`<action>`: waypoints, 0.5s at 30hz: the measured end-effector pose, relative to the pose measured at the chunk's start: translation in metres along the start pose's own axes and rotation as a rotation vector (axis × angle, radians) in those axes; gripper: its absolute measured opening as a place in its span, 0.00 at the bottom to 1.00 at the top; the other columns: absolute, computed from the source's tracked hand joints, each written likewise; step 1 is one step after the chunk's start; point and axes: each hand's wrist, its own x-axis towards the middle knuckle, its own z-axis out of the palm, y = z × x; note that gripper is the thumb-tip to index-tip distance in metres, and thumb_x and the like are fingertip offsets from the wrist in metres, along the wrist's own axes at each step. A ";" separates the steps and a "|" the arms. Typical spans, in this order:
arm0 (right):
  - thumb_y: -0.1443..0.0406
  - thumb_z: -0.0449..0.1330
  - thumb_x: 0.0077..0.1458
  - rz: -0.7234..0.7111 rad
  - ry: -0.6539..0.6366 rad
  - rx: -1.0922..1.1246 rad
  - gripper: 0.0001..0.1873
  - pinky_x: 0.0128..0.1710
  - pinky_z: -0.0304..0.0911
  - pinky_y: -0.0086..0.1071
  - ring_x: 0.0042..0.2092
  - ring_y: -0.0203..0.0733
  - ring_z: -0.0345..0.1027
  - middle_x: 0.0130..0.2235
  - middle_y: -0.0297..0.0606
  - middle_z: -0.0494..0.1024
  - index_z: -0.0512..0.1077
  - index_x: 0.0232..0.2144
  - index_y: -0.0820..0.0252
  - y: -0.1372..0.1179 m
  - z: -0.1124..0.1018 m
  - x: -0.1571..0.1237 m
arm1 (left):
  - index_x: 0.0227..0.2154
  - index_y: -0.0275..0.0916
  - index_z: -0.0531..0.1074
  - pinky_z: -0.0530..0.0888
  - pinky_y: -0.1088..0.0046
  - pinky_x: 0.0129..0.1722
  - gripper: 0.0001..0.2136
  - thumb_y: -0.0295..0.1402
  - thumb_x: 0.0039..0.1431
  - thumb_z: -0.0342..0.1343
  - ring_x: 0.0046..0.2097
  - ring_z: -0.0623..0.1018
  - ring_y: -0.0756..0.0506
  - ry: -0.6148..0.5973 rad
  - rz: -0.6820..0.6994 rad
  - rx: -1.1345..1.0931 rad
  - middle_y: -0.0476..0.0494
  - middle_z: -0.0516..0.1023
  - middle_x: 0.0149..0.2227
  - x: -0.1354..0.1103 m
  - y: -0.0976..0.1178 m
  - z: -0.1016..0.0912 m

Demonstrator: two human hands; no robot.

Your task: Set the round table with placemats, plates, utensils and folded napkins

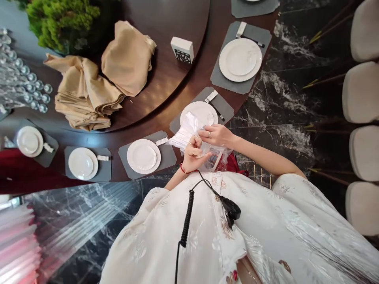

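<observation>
Hands: together, in front of the torso at the table edge. Left hand (pixel 193 155) has its fingers curled in on thin, clear, crumpled plastic film (pixel 222 153); right hand (pixel 219 135) meets it from the right, fingertips closed on the same film. Which hand bears the load: cannot tell.

Work item: white, finely pleated, film-like bundle (pixel 184 135), just beyond and left of the fingers, fanned toward the table. It overlaps the near rim of a round white ceramic plate (pixel 194 107); contact or gap not resolvable from above.

Possible failures (judgement):
1. Slip. Film looks slick and the hold is by fingers only; a loosened left grip could let the bundle fan out and slide over the plate.
2. Tear. A sharp pull between the two hands could split the film and spill its contents.
3. Knock. A sweep forward and right of the hands could shift the dark slender chopsticks (pixel 215 109) off their white rectangular rest (pixel 211 96).
4. Snag. The coiled black cable (pixel 187 221) has a thin upper loop close below the left wrist; lifting that arm could catch it, or loose film could hook it.
</observation>
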 end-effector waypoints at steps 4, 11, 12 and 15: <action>0.65 0.45 0.74 -0.113 -0.104 -0.007 0.21 0.31 0.49 0.33 0.33 0.38 0.62 0.35 0.41 0.77 0.77 0.38 0.60 0.026 -0.005 0.004 | 0.13 0.36 0.46 0.65 0.68 0.33 0.36 0.48 0.57 0.66 0.33 0.60 0.48 0.166 -0.061 0.119 0.47 0.54 0.27 0.006 -0.001 0.021; 0.65 0.46 0.73 -0.081 0.010 0.042 0.19 0.34 0.55 0.33 0.34 0.40 0.68 0.36 0.44 0.77 0.77 0.42 0.62 0.049 0.002 0.025 | 0.15 0.34 0.46 0.62 0.70 0.31 0.34 0.44 0.60 0.65 0.33 0.60 0.49 0.492 -0.037 0.217 0.47 0.54 0.29 0.017 0.003 0.064; 0.65 0.46 0.72 -0.072 0.024 0.047 0.19 0.34 0.56 0.33 0.34 0.41 0.69 0.36 0.45 0.77 0.77 0.44 0.62 0.051 0.004 0.028 | 0.14 0.34 0.47 0.62 0.70 0.31 0.34 0.44 0.60 0.66 0.33 0.60 0.49 0.535 -0.041 0.226 0.47 0.55 0.29 0.019 0.001 0.070; 0.62 0.49 0.71 -0.079 0.004 0.065 0.18 0.35 0.58 0.34 0.36 0.44 0.72 0.36 0.48 0.77 0.77 0.46 0.63 0.061 0.008 0.033 | 0.14 0.34 0.48 0.64 0.70 0.31 0.35 0.48 0.58 0.66 0.34 0.62 0.49 0.648 -0.082 0.216 0.46 0.56 0.29 0.025 -0.007 0.086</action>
